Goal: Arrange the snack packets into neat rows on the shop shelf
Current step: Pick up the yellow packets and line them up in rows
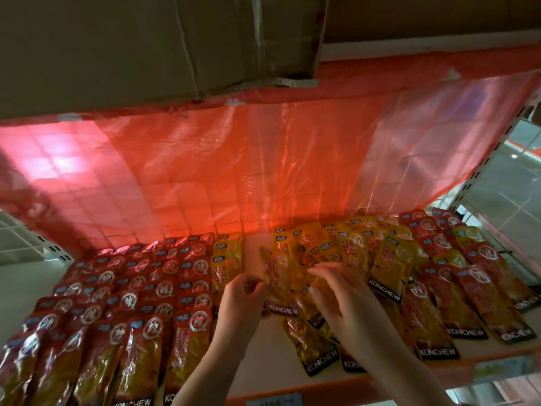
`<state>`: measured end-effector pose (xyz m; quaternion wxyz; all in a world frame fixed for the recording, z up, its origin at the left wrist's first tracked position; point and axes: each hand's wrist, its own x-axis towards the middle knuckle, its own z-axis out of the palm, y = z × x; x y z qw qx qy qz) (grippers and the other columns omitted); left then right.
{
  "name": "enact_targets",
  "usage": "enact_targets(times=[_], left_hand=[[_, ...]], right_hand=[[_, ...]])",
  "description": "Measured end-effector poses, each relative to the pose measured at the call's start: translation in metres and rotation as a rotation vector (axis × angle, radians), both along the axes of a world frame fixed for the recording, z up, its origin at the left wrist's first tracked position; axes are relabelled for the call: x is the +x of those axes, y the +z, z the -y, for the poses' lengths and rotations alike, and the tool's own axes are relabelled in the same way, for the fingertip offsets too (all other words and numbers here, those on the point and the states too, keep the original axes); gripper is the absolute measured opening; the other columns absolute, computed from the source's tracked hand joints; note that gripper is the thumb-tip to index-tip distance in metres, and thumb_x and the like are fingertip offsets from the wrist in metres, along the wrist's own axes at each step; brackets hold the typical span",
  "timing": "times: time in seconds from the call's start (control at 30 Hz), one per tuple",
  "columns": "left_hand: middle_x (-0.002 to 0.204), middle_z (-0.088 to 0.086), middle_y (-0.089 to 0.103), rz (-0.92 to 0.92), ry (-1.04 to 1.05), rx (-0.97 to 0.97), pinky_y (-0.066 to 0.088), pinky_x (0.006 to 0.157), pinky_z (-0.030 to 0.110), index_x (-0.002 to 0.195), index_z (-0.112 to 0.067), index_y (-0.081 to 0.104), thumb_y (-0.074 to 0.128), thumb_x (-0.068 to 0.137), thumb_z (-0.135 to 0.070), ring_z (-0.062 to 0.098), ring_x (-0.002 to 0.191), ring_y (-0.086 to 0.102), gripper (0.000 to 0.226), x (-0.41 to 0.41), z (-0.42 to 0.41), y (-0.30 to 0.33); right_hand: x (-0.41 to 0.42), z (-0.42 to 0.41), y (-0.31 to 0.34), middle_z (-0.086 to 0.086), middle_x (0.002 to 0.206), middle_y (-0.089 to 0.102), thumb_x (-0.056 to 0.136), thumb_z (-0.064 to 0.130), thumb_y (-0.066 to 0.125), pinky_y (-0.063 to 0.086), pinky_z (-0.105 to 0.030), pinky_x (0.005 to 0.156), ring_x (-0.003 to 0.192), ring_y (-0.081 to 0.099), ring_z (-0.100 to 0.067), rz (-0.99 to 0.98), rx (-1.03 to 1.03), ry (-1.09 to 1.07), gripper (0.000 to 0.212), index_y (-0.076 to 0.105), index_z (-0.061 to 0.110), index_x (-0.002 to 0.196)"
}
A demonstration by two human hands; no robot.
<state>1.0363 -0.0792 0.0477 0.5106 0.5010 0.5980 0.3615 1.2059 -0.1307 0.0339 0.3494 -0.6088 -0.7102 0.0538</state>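
Red snack packets (123,303) lie in tidy overlapping rows on the left of the shelf (257,356). A short column of yellow packets (227,263) sits beside them. A loose heap of yellow packets (366,253) covers the middle right, with more red packets (468,276) scattered at the far right. My left hand (241,301) pinches the lower edge of a yellow packet (276,276) lifted above the shelf. My right hand (339,294) holds the same bunch of yellow packets from the right, fingers curled over them.
A translucent red plastic sheet (263,165) hangs behind the shelf. A cardboard box (152,45) sits overhead on the upper shelf. A perforated metal upright (480,168) stands at the right. An orange price rail (292,388) runs along the front edge.
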Motion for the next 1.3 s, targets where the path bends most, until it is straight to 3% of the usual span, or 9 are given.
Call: enact_targets(times=[0.07,0.17,0.3,0.47,0.63,0.73,0.83,1.1,1.3], left_hand=[[0.084,0.014,0.065,0.078,0.024,-0.033,0.052,0.052,0.024,0.090,-0.002,0.059,0.052,0.092,-0.008,0.021,0.072,0.066,0.009,-0.012,0.003,0.003],[0.085,0.017,0.067,0.099,0.052,-0.030,0.055,0.056,0.027,0.089,0.000,0.062,0.052,0.091,-0.006,0.025,0.075,0.067,0.012,-0.026,0.004,0.002],[0.073,0.011,0.065,0.026,0.026,0.037,0.052,0.054,0.022,0.079,-0.006,0.064,0.055,0.088,-0.003,0.016,0.064,0.064,0.013,-0.043,0.006,0.001],[0.075,0.005,0.067,-0.097,0.069,0.132,0.050,0.052,0.020,0.087,-0.006,0.062,0.059,0.090,-0.014,0.010,0.060,0.063,0.009,-0.065,0.001,-0.003],[0.076,0.002,0.069,-0.179,0.079,0.163,0.054,0.061,0.042,0.083,-0.021,0.060,0.055,0.092,-0.019,0.020,0.066,0.066,0.010,-0.092,-0.006,-0.009],[0.079,0.000,0.069,-0.218,0.071,0.205,0.053,0.053,0.025,0.087,-0.022,0.057,0.051,0.094,-0.015,0.006,0.063,0.065,0.011,-0.107,-0.008,-0.011],[0.084,-0.002,0.069,-0.230,0.042,0.220,0.047,0.049,0.015,0.095,-0.020,0.056,0.048,0.094,-0.011,0.001,0.060,0.063,0.011,-0.116,-0.010,-0.015],[0.084,-0.007,0.068,-0.287,-0.045,0.269,0.057,0.065,0.034,0.090,-0.024,0.059,0.049,0.094,-0.013,0.005,0.070,0.065,0.015,-0.119,-0.013,-0.021],[0.083,-0.011,0.066,-0.436,-0.147,0.385,0.055,0.068,0.033,0.091,-0.026,0.061,0.051,0.093,-0.014,0.005,0.075,0.063,0.016,-0.116,-0.010,-0.030]], right_hand=[[-0.016,0.001,0.007,0.009,0.134,0.044,0.089,0.057,0.039,0.036,-0.018,0.097,0.122,0.040,-0.004,0.032,-0.089,0.166,0.052,0.044,0.027,0.131],[-0.043,-0.002,0.000,0.007,0.149,0.025,0.087,0.048,0.054,0.031,-0.027,0.103,0.134,0.026,-0.012,0.133,-0.213,0.298,0.062,0.029,0.032,0.141],[-0.075,-0.014,-0.018,0.004,0.129,0.047,0.082,0.027,0.060,0.050,-0.027,0.088,0.112,0.053,-0.018,0.099,-0.101,0.223,0.050,0.042,0.025,0.128],[-0.094,-0.025,-0.022,0.005,0.101,0.065,0.089,0.019,0.055,0.041,-0.006,0.078,0.087,0.061,-0.006,0.019,0.103,0.137,0.022,0.063,0.015,0.109],[-0.098,-0.028,-0.026,0.002,0.107,0.067,0.080,-0.003,0.060,0.047,-0.017,0.082,0.095,0.062,-0.011,0.026,0.287,0.049,0.038,0.060,0.016,0.113],[-0.103,-0.030,-0.034,0.000,0.113,0.066,0.080,0.003,0.050,0.042,-0.016,0.089,0.102,0.057,-0.011,0.085,0.296,0.070,0.042,0.055,0.017,0.120],[-0.110,-0.030,-0.052,-0.002,0.111,0.067,0.061,-0.004,0.080,0.053,-0.023,0.082,0.097,0.064,-0.015,0.145,0.181,0.069,0.057,0.066,0.014,0.113],[-0.125,-0.009,-0.072,0.006,0.108,0.063,0.039,0.019,0.093,0.046,-0.013,0.081,0.093,0.062,-0.008,0.229,-0.015,0.147,0.071,0.068,0.019,0.105],[-0.122,-0.009,-0.074,0.008,0.119,0.057,0.073,0.053,0.058,0.050,-0.019,0.086,0.104,0.057,-0.010,0.196,-0.048,0.157,0.052,0.060,0.021,0.114]])
